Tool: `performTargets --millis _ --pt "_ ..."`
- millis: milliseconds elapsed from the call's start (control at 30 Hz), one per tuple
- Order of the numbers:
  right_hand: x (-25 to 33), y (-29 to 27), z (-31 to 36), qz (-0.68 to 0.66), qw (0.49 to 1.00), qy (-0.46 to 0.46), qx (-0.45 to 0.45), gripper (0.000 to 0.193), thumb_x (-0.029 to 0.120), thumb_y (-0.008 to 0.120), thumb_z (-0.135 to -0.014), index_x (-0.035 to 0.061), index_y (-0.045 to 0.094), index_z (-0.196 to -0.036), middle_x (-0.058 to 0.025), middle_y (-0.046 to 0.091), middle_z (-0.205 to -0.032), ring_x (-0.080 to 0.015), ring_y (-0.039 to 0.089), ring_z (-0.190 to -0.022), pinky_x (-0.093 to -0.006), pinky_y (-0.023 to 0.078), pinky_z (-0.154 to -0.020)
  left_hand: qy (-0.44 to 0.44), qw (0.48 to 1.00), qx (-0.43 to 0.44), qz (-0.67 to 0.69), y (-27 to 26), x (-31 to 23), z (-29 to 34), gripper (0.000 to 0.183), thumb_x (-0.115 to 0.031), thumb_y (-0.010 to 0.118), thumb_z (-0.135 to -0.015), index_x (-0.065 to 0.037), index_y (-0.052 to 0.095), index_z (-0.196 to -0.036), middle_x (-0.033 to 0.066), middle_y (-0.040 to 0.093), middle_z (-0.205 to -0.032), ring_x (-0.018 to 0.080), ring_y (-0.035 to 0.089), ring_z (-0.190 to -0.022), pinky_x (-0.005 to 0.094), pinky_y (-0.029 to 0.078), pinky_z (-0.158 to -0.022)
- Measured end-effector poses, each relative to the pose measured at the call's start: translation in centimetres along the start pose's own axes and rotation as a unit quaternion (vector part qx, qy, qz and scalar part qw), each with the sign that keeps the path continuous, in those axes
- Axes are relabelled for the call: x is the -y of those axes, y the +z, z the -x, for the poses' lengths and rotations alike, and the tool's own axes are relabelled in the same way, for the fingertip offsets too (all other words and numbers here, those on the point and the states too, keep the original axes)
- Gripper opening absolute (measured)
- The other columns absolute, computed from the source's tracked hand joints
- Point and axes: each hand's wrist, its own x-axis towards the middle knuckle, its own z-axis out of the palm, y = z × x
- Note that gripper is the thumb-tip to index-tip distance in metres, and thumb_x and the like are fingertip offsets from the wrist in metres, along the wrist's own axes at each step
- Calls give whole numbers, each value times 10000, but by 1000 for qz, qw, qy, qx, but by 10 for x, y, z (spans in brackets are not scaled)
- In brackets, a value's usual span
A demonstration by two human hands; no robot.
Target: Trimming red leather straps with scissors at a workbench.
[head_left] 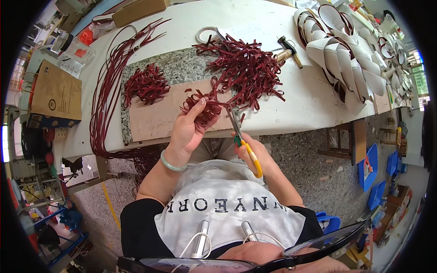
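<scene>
Left hand [187, 122] clamps one bunch of dark red strips [190, 104]; right hand [258, 149] grips one pair of scissors [235, 123]; one small pile [146, 85] and one large pile [249, 68] lie beyond.

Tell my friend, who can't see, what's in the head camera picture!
A person's left hand holds a bunch of dark red strips, and the right hand holds yellow-handled scissors up to them. On the white table lie a small red pile and, to its right, a bigger red pile, a hammer and curved white pieces.
</scene>
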Motion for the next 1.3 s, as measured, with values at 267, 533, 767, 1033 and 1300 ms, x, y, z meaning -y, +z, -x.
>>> performTargets --millis 267,533,767,1033,1300 --pt "15 -1 -8 32 999 22 -23 591 548 439 -919 31 519 -1194 -181 631 -778 -391 620 -787 -419 482 -701 3 1000 -5 -14 0 5 5 174 -180 573 -931 -31 617 -1009 92 679 -948 178 669 -863 300 586 -736" --pt "14 2 -7 26 999 18 -45 553 533 468 -920 28 571 -1119 -155 621 -715 -342 626 -700 -375 485 -664 0 1000 -14 -8 -1 7 7 184 -180 561 -939 -32 615 -1034 95 677 -960 180 667 -859 302 574 -747" --pt "3 -1 -5 -130 986 41 -100 508 489 523 -924 -4 629 -990 -7 514 -549 -72 474 -484 -240 395 -479 44 998 -53 -6 8 -18 -1 119 -62 589 -835 7 597 -933 153 671 -867 206 670 -764 322 573 -686" --pt "2 2 -8 -138 982 34 -127 576 516 445 -946 -28 608 -1040 28 443 -494 -40 409 -399 -210 333 -393 154 800 -22 -580 1 -39 -70 265 -222 736 -773 15 630 -826 63 639 -691 157 620 -606 307 483 -576" --pt "-3 -1 -5 -137 981 63 -124 508 476 505 -933 -10 611 -1034 16 495 -549 -52 450 -444 -216 375 -435 267 735 15 -622 -3 -44 -75 328 -292 775 -746 -15 672 -887 119 664 -819 156 640 -723 302 505 -663"
